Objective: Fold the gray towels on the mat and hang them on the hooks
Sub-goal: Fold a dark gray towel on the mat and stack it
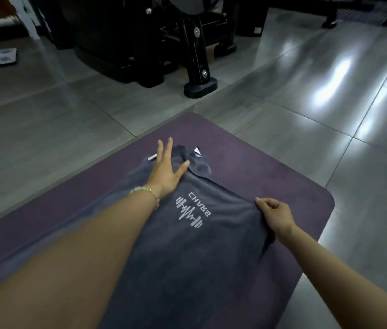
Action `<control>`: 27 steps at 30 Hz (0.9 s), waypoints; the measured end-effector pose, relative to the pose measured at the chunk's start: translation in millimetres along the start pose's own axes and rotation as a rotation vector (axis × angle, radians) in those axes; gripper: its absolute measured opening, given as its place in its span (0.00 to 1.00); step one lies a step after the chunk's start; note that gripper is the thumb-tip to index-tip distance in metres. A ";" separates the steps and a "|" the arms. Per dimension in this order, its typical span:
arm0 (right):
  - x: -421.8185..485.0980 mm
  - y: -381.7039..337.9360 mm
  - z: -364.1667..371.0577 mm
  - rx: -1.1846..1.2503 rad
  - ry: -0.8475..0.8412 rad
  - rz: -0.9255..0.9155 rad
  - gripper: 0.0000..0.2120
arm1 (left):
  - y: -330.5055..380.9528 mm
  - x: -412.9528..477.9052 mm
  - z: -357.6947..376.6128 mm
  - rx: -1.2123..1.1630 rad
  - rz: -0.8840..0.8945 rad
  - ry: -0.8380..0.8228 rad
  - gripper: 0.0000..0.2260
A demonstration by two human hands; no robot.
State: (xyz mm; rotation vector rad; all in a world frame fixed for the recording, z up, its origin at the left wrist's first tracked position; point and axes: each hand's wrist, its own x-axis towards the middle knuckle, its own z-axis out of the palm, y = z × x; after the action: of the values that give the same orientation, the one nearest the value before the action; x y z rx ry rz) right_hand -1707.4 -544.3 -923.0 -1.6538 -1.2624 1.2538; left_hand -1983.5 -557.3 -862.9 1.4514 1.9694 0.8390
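Mostly, bunched end [198, 163]: the likeliest trouble; these far folds of the gray towel [187, 257], at 12 o'clock, lay rumpled, so a fold made over them would probably turn out lumpy and hang crooked on a hook
Right edge: seemingly raised a little off the purple mat [287, 186]; a hard tug toward 3 o'clock could drag the cloth askew, as only one flat palm anchored it
Left hand [166, 173]: open; fingers [162, 149] straight and spread, pressing the cloth at 11 o'clock of the printed logo [191, 211]
Right hand [274, 216]: fingers [262, 203] curled, pinching the edge at 3 o'clock of the logo
Towel's place: spread lengthwise on the mat; under the left palm, its edge between right thumb and fingers; hooks not visible
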 end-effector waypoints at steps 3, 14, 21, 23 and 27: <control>-8.9 9.4 -11.0 -0.038 -0.066 0.075 0.12 | -21.5 -34.7 12.3 0.140 0.057 0.025 0.32; -58.4 29.1 -53.5 0.414 -0.316 0.346 0.10 | -96.6 -183.4 45.0 0.286 -0.005 0.036 0.23; -71.9 42.7 -62.1 0.247 0.064 0.311 0.09 | -91.5 -179.7 54.0 0.500 -0.008 -0.140 0.24; -76.3 35.2 -57.4 0.305 0.082 0.290 0.07 | -85.7 -179.9 51.1 0.485 -0.029 -0.197 0.24; -89.7 13.7 -41.7 0.338 0.069 0.175 0.06 | -79.7 -193.9 33.0 0.328 -0.052 -0.272 0.24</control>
State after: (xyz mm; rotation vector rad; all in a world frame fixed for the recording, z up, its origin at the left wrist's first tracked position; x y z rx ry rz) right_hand -1668.7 -633.1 -898.6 -1.5677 -0.8243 1.4131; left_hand -1956.7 -756.2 -932.0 1.5901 1.9859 0.2828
